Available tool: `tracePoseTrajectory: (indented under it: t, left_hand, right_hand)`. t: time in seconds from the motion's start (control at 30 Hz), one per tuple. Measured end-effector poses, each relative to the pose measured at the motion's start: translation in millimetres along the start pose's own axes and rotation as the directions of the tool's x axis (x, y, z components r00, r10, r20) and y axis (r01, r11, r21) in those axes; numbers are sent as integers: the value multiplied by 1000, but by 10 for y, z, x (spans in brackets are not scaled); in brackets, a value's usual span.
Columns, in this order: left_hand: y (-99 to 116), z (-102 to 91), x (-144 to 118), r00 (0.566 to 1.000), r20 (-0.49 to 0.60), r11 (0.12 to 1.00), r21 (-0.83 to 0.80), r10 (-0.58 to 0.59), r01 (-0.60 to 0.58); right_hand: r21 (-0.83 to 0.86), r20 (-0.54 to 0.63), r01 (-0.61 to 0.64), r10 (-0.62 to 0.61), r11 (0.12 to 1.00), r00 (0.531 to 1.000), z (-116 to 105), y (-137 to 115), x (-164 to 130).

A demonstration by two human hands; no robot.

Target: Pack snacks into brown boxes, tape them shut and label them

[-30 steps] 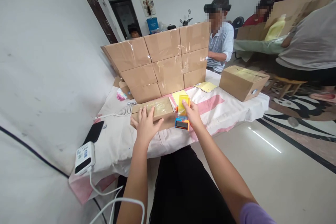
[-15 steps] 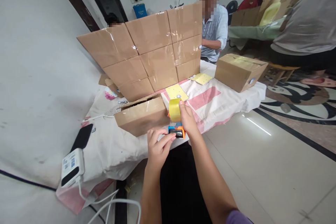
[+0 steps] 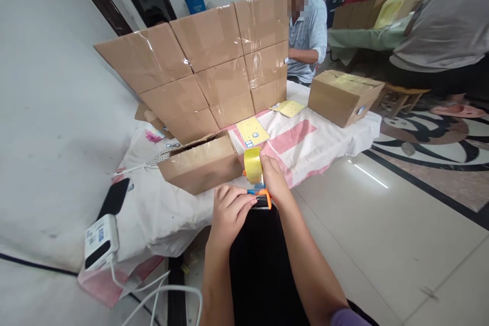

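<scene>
Right hand (image 3: 275, 179) wrapped around an orange-and-blue handheld tape dispenser (image 3: 259, 194) carrying a roll of yellowish clear packing tape (image 3: 252, 165), held at the near edge of a cloth-covered table (image 3: 168, 214). Left hand (image 3: 229, 210) brought in beside it, fingers curled, fingertips (image 3: 250, 202) at the dispenser's cutter end; whether pinching a tape end, impossible to tell. Just left of the roll, a small brown cardboard box (image 3: 200, 163) lying on the table, its face glossy with tape. Behind it, a stacked wall of taped brown cartons (image 3: 206, 69). Yellow label sheets (image 3: 252, 131) flat on the pink-striped cloth, a separate brown carton (image 3: 344, 97) further right. At the table's left end, a black phone (image 3: 113, 197) and a white label printer (image 3: 100, 241) with white cable. Other people seated beyond the cartons.
</scene>
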State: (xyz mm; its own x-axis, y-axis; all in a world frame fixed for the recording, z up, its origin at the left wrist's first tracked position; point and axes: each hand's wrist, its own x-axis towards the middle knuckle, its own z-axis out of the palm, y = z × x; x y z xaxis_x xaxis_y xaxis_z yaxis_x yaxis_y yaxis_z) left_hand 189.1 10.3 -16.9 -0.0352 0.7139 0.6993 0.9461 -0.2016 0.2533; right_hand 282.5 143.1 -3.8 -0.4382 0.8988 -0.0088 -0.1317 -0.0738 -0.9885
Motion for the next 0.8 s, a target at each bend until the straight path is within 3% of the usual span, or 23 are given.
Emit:
tracePoseTrajectory:
  t: [0.23,0.43,0.63,0.8]
  left_hand:
    - [195,-140,-42,988,-133,992,105,83,-69]
    - [306,-213,-132,981,-116,978,154,158,-140]
    - [360,-211,-288,983,-92,979,142,160,-146]
    - [459,-244,-353,981,-98,980,130,165,-151]
  right_hand:
    - [-13,-32,20,-21,1000,999,53,69,-17]
    - [8,-154,-1,2,1000,988,93,49,-48]
    - [32,-75,34,-32,999,997,60,127,0]
    - [51,-87,52,-47,997,995,53,166,19]
